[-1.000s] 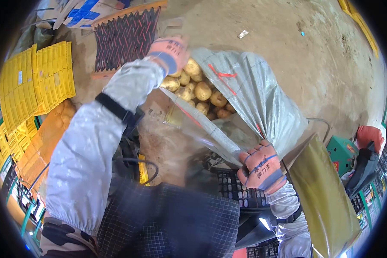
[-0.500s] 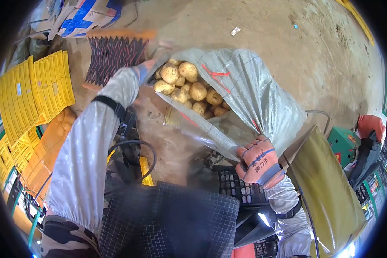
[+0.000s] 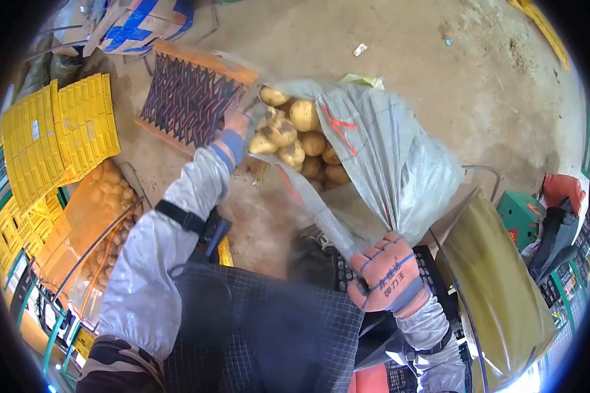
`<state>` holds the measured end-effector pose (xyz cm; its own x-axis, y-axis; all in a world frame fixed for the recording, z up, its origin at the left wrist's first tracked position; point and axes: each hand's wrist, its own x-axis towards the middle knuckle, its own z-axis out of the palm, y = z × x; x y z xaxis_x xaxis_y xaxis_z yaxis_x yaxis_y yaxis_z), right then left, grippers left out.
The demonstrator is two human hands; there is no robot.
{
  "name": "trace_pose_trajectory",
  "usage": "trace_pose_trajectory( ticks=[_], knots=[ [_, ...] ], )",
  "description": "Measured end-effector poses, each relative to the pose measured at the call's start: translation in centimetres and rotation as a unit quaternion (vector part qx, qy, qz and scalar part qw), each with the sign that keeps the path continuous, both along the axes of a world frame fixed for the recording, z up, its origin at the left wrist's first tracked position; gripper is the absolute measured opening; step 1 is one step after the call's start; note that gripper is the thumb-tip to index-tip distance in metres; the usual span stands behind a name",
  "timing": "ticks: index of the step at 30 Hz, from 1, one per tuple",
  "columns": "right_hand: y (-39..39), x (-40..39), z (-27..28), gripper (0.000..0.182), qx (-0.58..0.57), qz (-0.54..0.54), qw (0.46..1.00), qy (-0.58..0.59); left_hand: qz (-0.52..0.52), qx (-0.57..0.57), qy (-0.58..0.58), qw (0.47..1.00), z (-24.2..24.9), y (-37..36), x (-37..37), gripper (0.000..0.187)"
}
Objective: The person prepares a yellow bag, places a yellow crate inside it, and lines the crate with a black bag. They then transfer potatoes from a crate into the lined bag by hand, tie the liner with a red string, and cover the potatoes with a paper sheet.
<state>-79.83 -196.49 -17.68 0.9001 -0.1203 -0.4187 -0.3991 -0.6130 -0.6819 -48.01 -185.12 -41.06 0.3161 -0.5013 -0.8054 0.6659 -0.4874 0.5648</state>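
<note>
A grey woven sack (image 3: 400, 157) with red marks lies on its side on the floor, its mouth facing left. Several potatoes (image 3: 303, 116) show inside the mouth. My left hand (image 3: 238, 133), in a pink and blue-grey glove, is closed on the left rim of the mouth; its fingertips are partly hidden and blurred. My right hand (image 3: 387, 272), in a matching glove with dark lettering, grips a bunched edge of the sack at the near side.
Beside my left hand stands a dark pleated panel (image 3: 190, 98) with orange edges. Yellow crates (image 3: 36, 141) and an orange bag of potatoes (image 3: 108, 196) are at left. An olive-green wrapped bundle (image 3: 501, 281) and a green box (image 3: 514, 216) stand at right.
My left hand has moved right and down with the sack's rim, and the mouth looks narrower. The potatoes in it have shifted. My right hand has drawn slightly towards me with the sack edge.
</note>
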Motion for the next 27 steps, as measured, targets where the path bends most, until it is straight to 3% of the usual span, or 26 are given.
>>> trace_pose_trajectory(
  ticks=[2,5,7,9,12,13,14,16,18,21,24,26,27],
  knots=[
    [-0.3,-1.2,2.4,0.031,0.022,0.009,0.999,0.049,-0.007,-0.071,0.015,0.997,6.8,-1.1,-3.2,0.031],
    [-0.3,-4.2,5.9,0.031,0.015,0.004,0.998,0.065,0.075,-0.085,0.063,0.992,10.4,-0.4,-6.2,0.039],
    [-0.6,-6.4,9.0,0.031,0.013,0.002,0.997,0.079,0.024,-0.021,0.045,0.998,11.3,0.5,-7.6,0.04],
    [-0.5,-9.1,11.4,0.029,0.037,-0.004,0.994,0.099,-0.07,0.021,-0.084,0.994,13.5,-0.2,-9.0,0.038],
    [-0.1,-12.5,14.6,0.023,0.057,-0.051,0.993,0.092,-0.172,-0.002,0.109,0.979,18.2,-1.3,-10.7,0.051],
    [0.5,-13.8,15.1,0.024,0.055,-0.073,0.992,0.083,-0.244,0.004,0.072,0.967,17.6,-0.6,-11.4,0.063],
    [0.8,-14.6,15.8,0.026,0.053,-0.097,0.991,0.074,-0.357,0.036,-0.04,0.932,18.5,-0.6,-11.9,0.064],
    [0.6,-15.6,17.1,0.026,0.066,-0.087,0.991,0.075,-0.546,0.092,-0.265,0.789,20.2,-0.5,-12.9,0.067],
    [1.5,-17.6,16.3,0.026,0.044,-0.1,0.994,0.03,-0.578,0.098,-0.309,0.749,19.1,1.2,-13.8,0.065],
    [1.8,-19.7,17.1,0.023,0.055,-0.106,0.991,0.055,-0.594,0.153,-0.195,0.766,22.6,0.0,-14.4,0.063],
    [2.0,-23.5,18.8,0.02,0.04,-0.15,0.987,0.028,-0.677,0.038,-0.29,0.676,20.4,4.6,-14.1,0.056],
    [2.2,-26.9,20.7,0.018,0.027,-0.181,0.983,0.028,-0.622,-0.052,-0.171,0.762,28.8,0.3,-19.0,0.049],
    [2.3,-29.0,22.2,0.018,0.025,-0.192,0.98,0.038,-0.611,-0.041,-0.092,0.785,31.1,-0.4,-21.5,0.046]
  ],
)
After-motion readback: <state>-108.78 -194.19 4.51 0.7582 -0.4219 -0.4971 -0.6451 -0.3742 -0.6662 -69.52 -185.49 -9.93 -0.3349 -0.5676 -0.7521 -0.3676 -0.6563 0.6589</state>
